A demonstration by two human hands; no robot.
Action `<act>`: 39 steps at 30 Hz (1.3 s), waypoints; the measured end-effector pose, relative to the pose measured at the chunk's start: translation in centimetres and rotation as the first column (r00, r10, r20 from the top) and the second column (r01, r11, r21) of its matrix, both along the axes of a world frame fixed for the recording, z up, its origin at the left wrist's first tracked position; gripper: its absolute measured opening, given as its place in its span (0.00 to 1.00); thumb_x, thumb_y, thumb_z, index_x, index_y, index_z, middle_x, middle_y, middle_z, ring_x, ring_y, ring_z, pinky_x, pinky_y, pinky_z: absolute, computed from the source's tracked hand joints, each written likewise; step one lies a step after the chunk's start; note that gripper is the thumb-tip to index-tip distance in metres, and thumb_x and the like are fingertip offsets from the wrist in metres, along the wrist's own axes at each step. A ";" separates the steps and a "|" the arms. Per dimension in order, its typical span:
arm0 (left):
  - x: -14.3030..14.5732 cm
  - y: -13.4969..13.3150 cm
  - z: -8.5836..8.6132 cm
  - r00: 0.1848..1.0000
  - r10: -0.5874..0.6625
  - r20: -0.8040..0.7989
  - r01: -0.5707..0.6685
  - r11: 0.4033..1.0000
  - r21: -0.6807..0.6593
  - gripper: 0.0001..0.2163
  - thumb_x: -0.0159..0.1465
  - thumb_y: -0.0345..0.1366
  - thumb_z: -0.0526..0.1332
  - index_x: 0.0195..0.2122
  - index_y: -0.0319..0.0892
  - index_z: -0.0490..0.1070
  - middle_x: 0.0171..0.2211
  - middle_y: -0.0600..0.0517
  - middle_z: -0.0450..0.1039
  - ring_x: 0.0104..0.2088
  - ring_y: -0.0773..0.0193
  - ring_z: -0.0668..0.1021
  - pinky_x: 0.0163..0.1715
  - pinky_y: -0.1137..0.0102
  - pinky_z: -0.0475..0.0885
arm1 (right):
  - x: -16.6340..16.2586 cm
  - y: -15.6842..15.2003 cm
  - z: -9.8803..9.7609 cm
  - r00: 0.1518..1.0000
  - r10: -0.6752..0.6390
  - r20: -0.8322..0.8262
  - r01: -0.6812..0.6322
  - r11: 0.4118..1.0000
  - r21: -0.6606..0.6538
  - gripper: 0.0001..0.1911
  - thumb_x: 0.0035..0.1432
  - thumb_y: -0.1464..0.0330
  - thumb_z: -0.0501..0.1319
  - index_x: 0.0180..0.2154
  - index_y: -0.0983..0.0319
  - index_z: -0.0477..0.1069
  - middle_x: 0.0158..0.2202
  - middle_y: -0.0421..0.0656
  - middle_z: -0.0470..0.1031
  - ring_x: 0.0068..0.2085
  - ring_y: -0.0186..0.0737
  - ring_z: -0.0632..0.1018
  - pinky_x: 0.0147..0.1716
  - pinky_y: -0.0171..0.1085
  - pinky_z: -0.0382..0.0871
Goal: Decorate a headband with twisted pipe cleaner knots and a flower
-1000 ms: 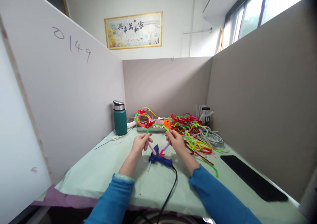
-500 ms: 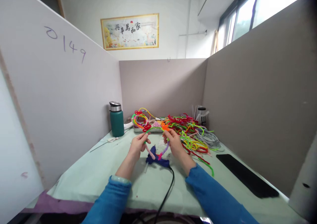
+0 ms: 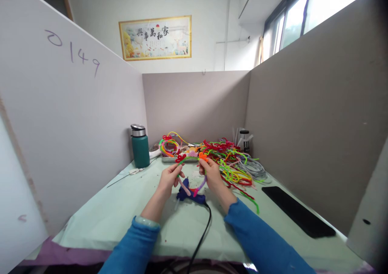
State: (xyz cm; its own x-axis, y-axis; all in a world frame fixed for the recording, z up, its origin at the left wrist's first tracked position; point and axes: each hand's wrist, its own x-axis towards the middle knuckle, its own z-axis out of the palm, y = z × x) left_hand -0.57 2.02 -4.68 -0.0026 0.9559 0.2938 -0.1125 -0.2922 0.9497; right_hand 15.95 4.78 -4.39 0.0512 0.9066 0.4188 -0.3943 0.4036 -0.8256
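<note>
Between my hands is a curved pipe-cleaner band (image 3: 201,185), with green, pink and purple stretches. A red looped flower (image 3: 180,158) and an orange flower (image 3: 203,157) stand on its far side. My left hand (image 3: 168,179) pinches the band just below the red flower. Opposite, my right hand (image 3: 212,175) grips it beside the orange flower. Both hands are closed, and the fingers partly cover the band. A dark blue glue gun (image 3: 197,198) lies on the table right below it, a pale glue stick showing at its back.
A metal tray (image 3: 171,159) holds craft pieces and a coil of coloured pipe cleaners. To its right lies a heap of loose pipe cleaners (image 3: 239,171). A green bottle (image 3: 141,148) stands left, a black slab (image 3: 295,211) lies right. The glue gun's cord (image 3: 202,235) runs toward me.
The whole view has shifted slightly, so things sit a little further left. Both hands keep hold of the band in almost the same pose.
</note>
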 end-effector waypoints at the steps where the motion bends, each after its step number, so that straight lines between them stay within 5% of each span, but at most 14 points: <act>1: 0.0 0.0 0.0 1.000 -0.001 -0.004 0.001 1.000 0.003 0.25 0.53 0.48 0.63 0.46 0.33 0.70 0.21 0.54 0.70 0.10 0.78 0.58 0.12 0.75 0.48 | 0.0 0.0 0.0 1.000 -0.010 -0.001 0.010 1.000 0.001 0.14 0.45 0.59 0.65 0.25 0.62 0.66 0.21 0.36 0.67 0.19 0.28 0.63 0.18 0.31 0.55; 11: 0.3 -0.1 -0.1 1.000 -0.003 -0.002 0.003 1.000 -0.007 0.26 0.53 0.49 0.63 0.46 0.34 0.71 0.21 0.54 0.71 0.10 0.77 0.59 0.11 0.75 0.51 | -0.1 0.4 -0.3 0.996 -0.093 0.014 0.093 0.996 0.007 0.14 0.45 0.59 0.65 0.25 0.62 0.66 0.19 0.36 0.66 0.18 0.28 0.63 0.18 0.31 0.55; 23: -0.1 0.3 -0.3 0.995 0.017 0.103 -0.017 1.000 -0.007 0.25 0.52 0.49 0.63 0.45 0.35 0.70 0.20 0.55 0.68 0.11 0.77 0.58 0.11 0.75 0.51 | -0.2 0.0 -0.2 0.997 -0.029 0.070 0.027 0.999 0.042 0.14 0.48 0.58 0.63 0.28 0.61 0.67 0.22 0.36 0.68 0.19 0.28 0.65 0.18 0.31 0.57; 39: -0.3 0.6 -0.1 0.981 0.173 0.085 -0.176 0.984 0.022 0.22 0.48 0.50 0.65 0.36 0.36 0.70 0.23 0.53 0.72 0.12 0.78 0.59 0.11 0.76 0.51 | -0.2 -0.9 -0.5 0.977 -0.049 0.205 0.036 0.997 0.065 0.16 0.50 0.56 0.61 0.23 0.62 0.65 0.18 0.36 0.66 0.17 0.28 0.63 0.16 0.31 0.55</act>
